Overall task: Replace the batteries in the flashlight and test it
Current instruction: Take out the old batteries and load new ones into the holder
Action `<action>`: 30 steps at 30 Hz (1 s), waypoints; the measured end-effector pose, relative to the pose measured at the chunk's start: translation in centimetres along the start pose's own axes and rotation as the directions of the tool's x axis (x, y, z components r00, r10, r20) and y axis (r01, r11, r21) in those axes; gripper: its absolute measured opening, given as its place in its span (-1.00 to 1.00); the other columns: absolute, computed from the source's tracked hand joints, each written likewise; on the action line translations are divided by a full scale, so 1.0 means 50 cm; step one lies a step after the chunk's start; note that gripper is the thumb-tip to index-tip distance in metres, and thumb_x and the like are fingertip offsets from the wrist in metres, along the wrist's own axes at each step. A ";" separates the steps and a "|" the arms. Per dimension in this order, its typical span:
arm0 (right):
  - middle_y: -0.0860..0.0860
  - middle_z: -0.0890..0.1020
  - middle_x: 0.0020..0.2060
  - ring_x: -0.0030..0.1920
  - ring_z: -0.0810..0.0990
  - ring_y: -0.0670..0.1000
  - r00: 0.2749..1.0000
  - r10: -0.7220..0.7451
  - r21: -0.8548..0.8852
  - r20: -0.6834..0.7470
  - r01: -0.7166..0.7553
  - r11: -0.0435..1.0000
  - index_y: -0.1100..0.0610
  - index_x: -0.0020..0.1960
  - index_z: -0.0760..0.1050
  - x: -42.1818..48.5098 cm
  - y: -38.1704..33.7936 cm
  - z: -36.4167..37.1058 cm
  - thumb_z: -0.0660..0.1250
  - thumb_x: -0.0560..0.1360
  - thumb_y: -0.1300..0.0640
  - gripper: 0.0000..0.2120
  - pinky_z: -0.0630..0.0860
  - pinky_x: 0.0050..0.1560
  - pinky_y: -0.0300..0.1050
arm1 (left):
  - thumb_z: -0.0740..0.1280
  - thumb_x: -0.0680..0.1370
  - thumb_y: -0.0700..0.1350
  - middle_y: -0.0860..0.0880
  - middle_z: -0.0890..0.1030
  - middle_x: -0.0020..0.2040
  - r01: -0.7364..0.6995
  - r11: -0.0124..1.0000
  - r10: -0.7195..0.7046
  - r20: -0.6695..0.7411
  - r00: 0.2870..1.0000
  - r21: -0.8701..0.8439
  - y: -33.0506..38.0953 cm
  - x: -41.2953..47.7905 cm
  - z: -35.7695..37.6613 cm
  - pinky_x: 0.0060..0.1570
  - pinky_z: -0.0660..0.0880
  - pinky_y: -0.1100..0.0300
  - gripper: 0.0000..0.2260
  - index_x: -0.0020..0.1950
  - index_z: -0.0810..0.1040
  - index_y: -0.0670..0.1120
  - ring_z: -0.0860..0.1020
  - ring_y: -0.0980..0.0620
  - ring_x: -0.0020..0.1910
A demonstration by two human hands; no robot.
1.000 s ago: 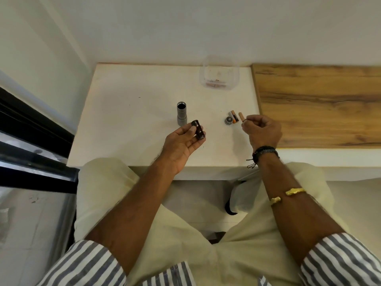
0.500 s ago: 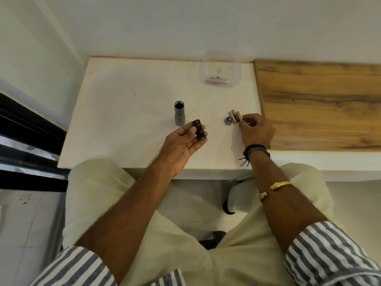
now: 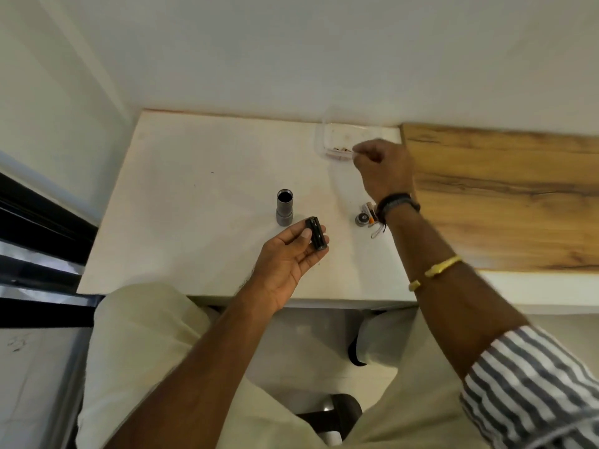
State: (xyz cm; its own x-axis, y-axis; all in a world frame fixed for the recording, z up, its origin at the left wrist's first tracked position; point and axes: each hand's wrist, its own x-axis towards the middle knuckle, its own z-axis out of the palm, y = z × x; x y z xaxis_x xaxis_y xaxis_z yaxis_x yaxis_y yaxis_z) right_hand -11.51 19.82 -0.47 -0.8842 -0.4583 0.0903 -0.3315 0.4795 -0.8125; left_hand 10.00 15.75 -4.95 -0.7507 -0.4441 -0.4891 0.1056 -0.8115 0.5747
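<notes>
Left hand (image 3: 288, 264) gripping black battery holder (image 3: 314, 237) — right hand (image 3: 382, 166) hovering, fingers curled, at clear container (image 3: 325, 137) — its hold too blurred to tell

White tabletop (image 3: 194, 189) against the wall (image 3: 291, 59) — wood-grain counter (image 3: 502, 196) just beside

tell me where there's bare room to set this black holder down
The widest bare patch is the white table left of the grey flashlight tube, out to its left edge. The wooden top on the right is bare too. It is crowded between the clear container, the right hand and the loose batteries.
</notes>
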 end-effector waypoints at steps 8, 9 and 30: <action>0.06 0.74 0.04 0.05 0.69 0.14 0.979 -0.003 -0.557 0.205 0.120 0.822 0.04 0.03 0.72 0.174 -0.029 0.051 0.32 0.53 0.21 -0.78 0.66 0.08 0.03 | 0.25 0.62 -0.28 -0.21 0.67 0.15 0.019 0.999 -0.020 -0.005 1.000 -0.025 0.001 0.019 -0.009 0.06 0.63 0.04 -0.78 0.24 0.57 -0.21 0.66 -0.15 0.12; 0.09 0.73 0.05 0.06 0.68 0.18 0.972 0.012 -0.606 0.234 0.136 0.784 0.06 0.05 0.71 0.183 -0.028 0.057 0.33 0.52 0.21 -0.79 0.66 0.08 0.05 | 0.26 0.62 -0.27 -0.21 0.67 0.16 0.020 1.000 -0.020 -0.006 1.000 -0.023 0.001 0.020 -0.011 0.06 0.63 0.04 -0.78 0.25 0.57 -0.21 0.66 -0.16 0.13; 0.02 0.73 -0.13 -0.08 0.67 0.06 0.976 -0.164 -0.400 0.146 0.210 0.892 0.02 0.00 0.67 0.133 -0.028 0.039 0.36 0.43 0.15 -0.81 0.51 -0.07 -0.17 | 0.26 0.62 -0.28 -0.22 0.66 0.15 -0.007 0.999 0.008 0.021 1.000 -0.041 0.010 0.004 -0.004 0.08 0.62 0.04 -0.79 0.24 0.56 -0.24 0.66 -0.15 0.11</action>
State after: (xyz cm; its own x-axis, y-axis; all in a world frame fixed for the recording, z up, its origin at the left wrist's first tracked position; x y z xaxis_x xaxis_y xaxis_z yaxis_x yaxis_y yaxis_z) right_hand -16.28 14.63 0.13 -0.7602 -0.6350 0.1376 -0.6129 0.6307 -0.4760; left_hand 10.05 15.16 -4.88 -0.7635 -0.4423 -0.4706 0.1374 -0.8233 0.5508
